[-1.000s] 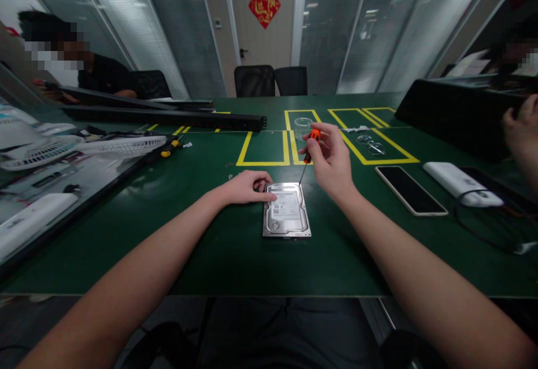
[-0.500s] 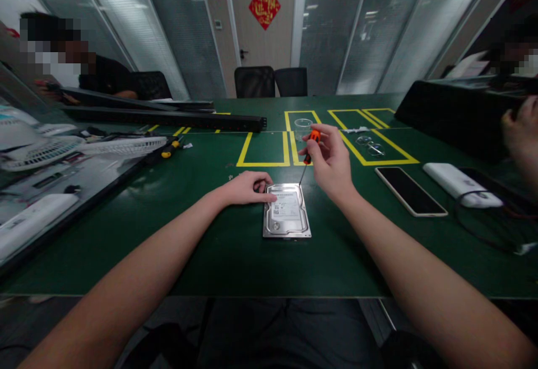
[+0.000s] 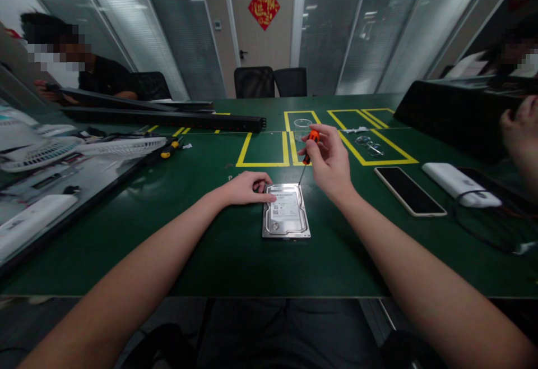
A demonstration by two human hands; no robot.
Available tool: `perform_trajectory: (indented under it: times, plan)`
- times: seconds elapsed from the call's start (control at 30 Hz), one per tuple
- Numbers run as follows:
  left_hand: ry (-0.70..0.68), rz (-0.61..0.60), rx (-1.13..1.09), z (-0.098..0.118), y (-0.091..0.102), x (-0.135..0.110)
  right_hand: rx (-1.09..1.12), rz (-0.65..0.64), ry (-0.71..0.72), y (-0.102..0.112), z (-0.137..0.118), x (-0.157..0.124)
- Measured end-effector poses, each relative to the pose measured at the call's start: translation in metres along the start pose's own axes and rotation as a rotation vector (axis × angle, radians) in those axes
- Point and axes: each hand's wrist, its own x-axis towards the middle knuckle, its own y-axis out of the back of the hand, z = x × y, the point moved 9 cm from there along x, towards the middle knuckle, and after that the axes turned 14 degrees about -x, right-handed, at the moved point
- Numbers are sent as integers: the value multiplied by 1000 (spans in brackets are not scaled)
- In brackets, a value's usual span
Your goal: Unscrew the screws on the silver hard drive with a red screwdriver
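A silver hard drive (image 3: 286, 212) lies flat on the green table (image 3: 210, 234) in front of me. My left hand (image 3: 246, 187) rests at its far left corner, fingers curled and pressed against the drive's edge. My right hand (image 3: 330, 161) pinches a small orange-handled screwdriver (image 3: 309, 147) held upright. Its thin tip touches the drive's far right corner.
A clear cup (image 3: 302, 127) stands in a yellow-taped box behind the drive. A phone (image 3: 409, 190) and a white power bank (image 3: 456, 184) lie to the right. A long black strip (image 3: 168, 118), fan grilles (image 3: 84, 149) and a yellow screwdriver (image 3: 170, 148) lie at left. Other people sit at both sides.
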Motion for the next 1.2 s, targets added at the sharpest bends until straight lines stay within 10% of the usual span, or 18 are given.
perform_trajectory:
  times: [1.2]
  plan:
    - [-5,-7,-4,1,-1,0,-38,-17,11,1,-7,-2]
